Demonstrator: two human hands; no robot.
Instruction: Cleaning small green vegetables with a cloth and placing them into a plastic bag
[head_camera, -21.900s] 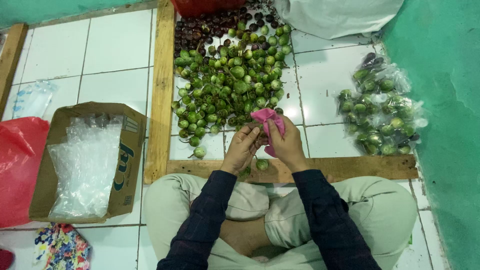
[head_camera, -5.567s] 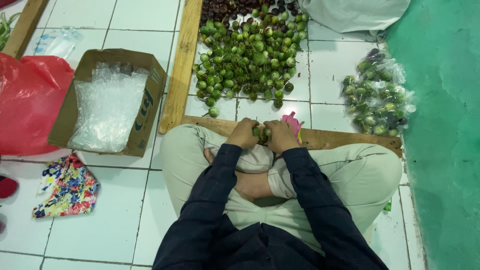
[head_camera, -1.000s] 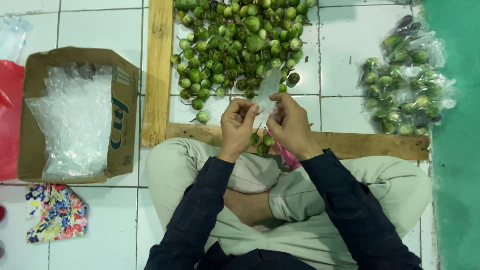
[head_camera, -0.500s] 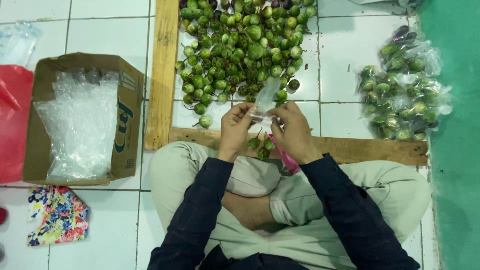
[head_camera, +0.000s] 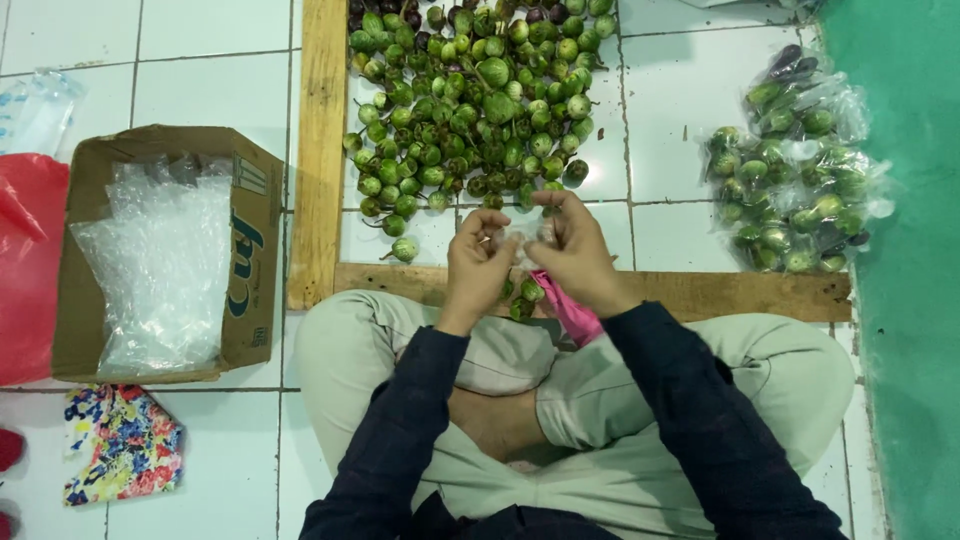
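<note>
I sit cross-legged on a white tiled floor. My left hand (head_camera: 478, 262) and my right hand (head_camera: 573, 255) meet in front of me and together pinch a small clear plastic bag (head_camera: 520, 233). A few small green round eggplants (head_camera: 527, 295) hang just below my hands, above the wooden plank (head_camera: 720, 292). A pink strip (head_camera: 572, 312) trails from under my right hand. Beyond the plank lies a large heap of small green eggplants (head_camera: 470, 110).
A second plank (head_camera: 318, 150) borders the heap on the left. Filled clear bags of eggplants (head_camera: 795, 195) lie at the right by a green mat (head_camera: 915, 270). A cardboard box (head_camera: 165, 255) of clear bags, a red bag (head_camera: 25, 265) and a floral cloth (head_camera: 122, 445) sit at the left.
Over the last second the clear bag, held up stretched between my hands, has come down and is gathered close between my fingertips. My hands have drawn nearer together.
</note>
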